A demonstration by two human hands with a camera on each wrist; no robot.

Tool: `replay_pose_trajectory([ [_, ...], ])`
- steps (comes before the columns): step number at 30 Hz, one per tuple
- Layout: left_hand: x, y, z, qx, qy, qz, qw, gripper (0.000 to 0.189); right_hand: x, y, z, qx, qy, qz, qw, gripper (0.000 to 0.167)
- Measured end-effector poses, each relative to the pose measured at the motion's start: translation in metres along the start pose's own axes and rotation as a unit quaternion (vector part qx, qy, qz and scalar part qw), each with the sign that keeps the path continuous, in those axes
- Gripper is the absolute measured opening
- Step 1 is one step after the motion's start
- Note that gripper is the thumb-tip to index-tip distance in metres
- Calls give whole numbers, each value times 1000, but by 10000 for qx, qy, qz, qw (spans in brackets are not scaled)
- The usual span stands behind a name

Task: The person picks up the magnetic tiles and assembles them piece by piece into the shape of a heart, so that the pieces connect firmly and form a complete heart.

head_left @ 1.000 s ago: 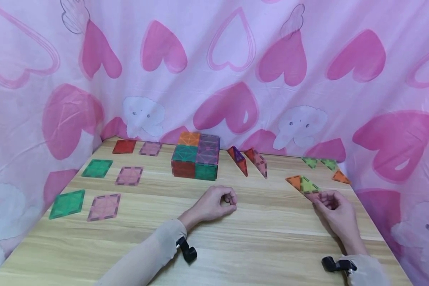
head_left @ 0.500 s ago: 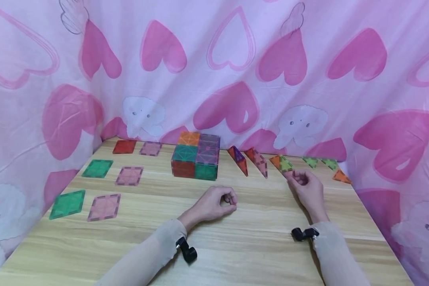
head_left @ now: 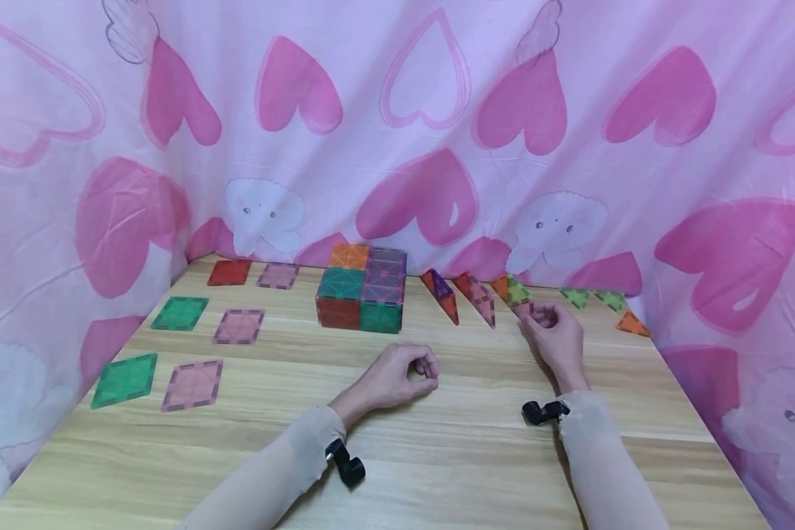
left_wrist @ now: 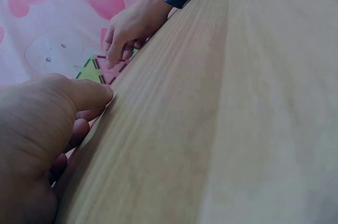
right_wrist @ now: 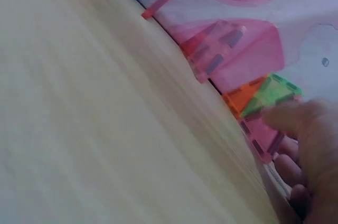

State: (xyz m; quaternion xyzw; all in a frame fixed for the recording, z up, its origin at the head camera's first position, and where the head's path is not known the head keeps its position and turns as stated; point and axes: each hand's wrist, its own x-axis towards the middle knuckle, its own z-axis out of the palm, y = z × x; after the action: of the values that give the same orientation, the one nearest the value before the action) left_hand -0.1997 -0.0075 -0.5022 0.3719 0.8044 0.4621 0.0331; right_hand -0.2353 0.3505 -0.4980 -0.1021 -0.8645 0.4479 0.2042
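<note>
My right hand (head_left: 556,340) pinches the near end of an upright strip of magnetic tiles (head_left: 517,291). In the right wrist view the strip shows an orange triangle (right_wrist: 238,97), a green triangle (right_wrist: 272,91) and a pink triangle (right_wrist: 259,133), with my thumb on the pink one. Just left of it stands a red and pink strip (head_left: 479,298), then a red and purple strip (head_left: 441,296). My left hand (head_left: 392,377) rests on the table, fingers loosely curled, holding nothing.
A low box of coloured square tiles (head_left: 361,291) stands at the back middle. Several square tiles, such as a green tile (head_left: 124,379) and a pink tile (head_left: 192,385), lie at left. At back right lie two green triangles (head_left: 575,298) and an orange triangle (head_left: 633,324). A heart-patterned curtain (head_left: 411,96) hangs behind.
My right hand has carried the orange, green and pink strip leftward and away from me, up beside the red and pink strip. My left hand has stayed in place.
</note>
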Motion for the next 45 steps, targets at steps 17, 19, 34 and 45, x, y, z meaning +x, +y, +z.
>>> replay_pose_trajectory([
  [17,1,1,0,32,-57,-65,10000,14,21,35,-47,652,544,783,9933,63],
  [19,1,1,0,22,-61,-81,9999,14,23,37,-53,163,301,738,9967,65],
  [34,0,1,2,115,-67,-138,9998,15,23,39,-57,-1761,-655,-686,9798,63],
  [45,-1,2,0,72,-30,-119,9999,14,-13,35,-58,-1837,288,-764,9796,35],
])
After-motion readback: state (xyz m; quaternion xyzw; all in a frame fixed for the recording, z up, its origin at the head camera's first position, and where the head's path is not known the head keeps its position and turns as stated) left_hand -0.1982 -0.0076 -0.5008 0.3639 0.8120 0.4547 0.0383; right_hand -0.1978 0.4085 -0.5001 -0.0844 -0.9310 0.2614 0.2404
